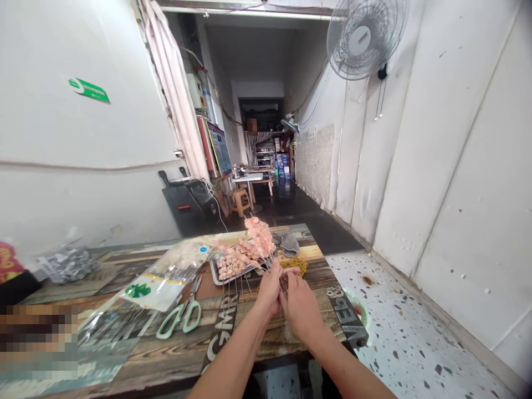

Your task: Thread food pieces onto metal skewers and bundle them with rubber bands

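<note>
Head view: you have both hands together in front of you, above the near right part of the wood-patterned table [166, 357]. The fingers of your left hand [269, 289] are closed around the lower ends of the thin sticks, and so they have hold of the bunch of meat skewers [260, 238]. The pink meat of this bunch stands up just beyond your fingers, leaning a little to the left. The fingers of your right hand [301, 303] are bent, with only a small gap, close against the left hand and the sticks; whether they also grip the sticks, I cannot tell.

Just to the left of your fingers is the metal tray [213, 270], in which skewers of diced meat [233, 266] lie, with their bare sticks coming out over the near rim toward you. Beyond your right fingertips and very near to them, you have a yellow tangled heap [297, 267]; its material is too small to tell. Farther beyond it lies a gray cloth [290, 245].

More to the left of your fingers, well apart from them, the scissors with pale green handles [183, 318] lie on the table, with the blades pointing away from you. Past the scissors is a transparent plastic bag with green print [160, 282]. High above your fingers, to the right, a wall fan [361, 40] hangs.
</note>
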A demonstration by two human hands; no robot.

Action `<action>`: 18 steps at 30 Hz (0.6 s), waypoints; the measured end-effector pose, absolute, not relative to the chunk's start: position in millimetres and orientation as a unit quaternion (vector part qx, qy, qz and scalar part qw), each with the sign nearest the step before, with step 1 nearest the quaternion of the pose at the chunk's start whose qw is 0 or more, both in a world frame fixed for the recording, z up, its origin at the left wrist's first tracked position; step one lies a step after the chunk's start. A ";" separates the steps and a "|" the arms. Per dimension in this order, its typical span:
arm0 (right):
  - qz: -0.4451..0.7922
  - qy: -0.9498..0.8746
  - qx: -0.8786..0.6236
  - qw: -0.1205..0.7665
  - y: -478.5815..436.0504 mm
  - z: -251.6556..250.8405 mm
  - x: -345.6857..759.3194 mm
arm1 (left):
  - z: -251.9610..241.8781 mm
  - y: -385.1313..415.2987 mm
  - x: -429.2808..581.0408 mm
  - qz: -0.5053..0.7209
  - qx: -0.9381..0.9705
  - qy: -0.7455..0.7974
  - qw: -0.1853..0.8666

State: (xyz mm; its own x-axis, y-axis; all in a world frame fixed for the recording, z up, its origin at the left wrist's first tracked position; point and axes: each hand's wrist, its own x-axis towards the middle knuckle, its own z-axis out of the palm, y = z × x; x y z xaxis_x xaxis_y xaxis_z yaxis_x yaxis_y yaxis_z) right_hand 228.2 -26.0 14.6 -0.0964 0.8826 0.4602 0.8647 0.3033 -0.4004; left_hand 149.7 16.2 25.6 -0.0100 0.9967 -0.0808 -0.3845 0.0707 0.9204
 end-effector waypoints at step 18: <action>0.726 -0.439 -0.365 0.383 0.4 23.7 215.3 | 39.8 22.4 126.7 0.496 0.411 0.439 0.627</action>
